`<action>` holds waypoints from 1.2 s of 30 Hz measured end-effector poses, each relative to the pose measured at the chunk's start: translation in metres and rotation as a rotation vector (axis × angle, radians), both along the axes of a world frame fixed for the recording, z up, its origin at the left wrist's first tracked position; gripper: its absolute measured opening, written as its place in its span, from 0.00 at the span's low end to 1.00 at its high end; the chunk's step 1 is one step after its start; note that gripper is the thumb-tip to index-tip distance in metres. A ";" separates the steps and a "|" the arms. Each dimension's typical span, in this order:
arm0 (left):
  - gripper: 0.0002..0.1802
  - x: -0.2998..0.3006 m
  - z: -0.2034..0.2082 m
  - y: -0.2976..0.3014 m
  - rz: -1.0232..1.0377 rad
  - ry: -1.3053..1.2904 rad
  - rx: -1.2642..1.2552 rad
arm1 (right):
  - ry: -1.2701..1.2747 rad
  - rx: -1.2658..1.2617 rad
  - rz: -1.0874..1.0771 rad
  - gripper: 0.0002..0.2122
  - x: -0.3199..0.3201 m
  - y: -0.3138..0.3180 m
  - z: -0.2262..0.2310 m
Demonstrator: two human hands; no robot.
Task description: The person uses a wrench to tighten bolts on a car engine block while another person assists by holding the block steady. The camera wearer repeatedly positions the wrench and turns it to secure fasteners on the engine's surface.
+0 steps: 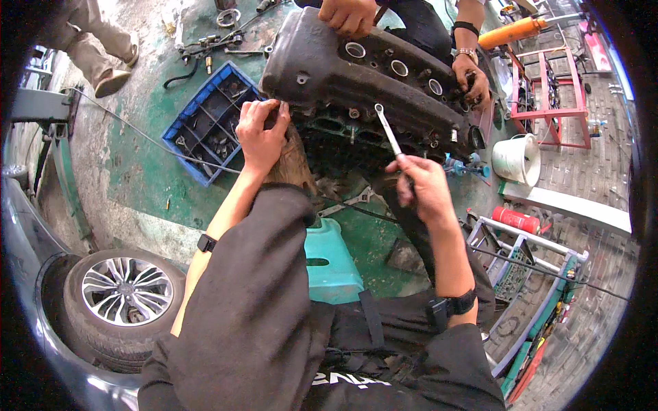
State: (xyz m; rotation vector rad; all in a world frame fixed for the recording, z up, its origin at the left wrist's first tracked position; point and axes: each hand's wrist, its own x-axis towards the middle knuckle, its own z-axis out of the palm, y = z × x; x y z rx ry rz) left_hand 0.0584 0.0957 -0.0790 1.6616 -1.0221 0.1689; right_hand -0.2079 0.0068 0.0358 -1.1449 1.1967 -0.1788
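Note:
A dark, greasy engine with its valve cover (322,61) on top stands in front of me. My right hand (423,186) grips a silver ring spanner (389,131), its ring end raised over the near side of the cover. My left hand (262,133) is at the cover's near left corner, thumb and fingers pinched together; whatever is between them is too small to make out. A co-worker's hand (348,15) rests on the cover's far edge. The co-worker's other hand (471,79) is closed around something dark at its right end.
A blue divided tray (179,130) of small parts lies left of the engine. Nearby are a turquoise stool (332,257), a white bucket (515,159), a red metal stand (548,113), a wheel (123,291) and a tool cart (528,253). Another person's legs (96,48) stand far left.

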 end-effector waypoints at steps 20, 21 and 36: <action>0.07 -0.004 -0.007 0.003 -0.082 0.222 0.015 | -0.903 0.414 -0.202 0.14 0.101 0.058 0.009; 0.07 -0.004 -0.006 0.003 -0.066 0.206 0.037 | -0.687 0.143 -0.233 0.12 0.097 0.058 0.001; 0.10 -0.005 -0.002 0.002 -0.009 0.141 0.113 | -0.236 -0.153 -0.186 0.12 -0.017 -0.007 -0.021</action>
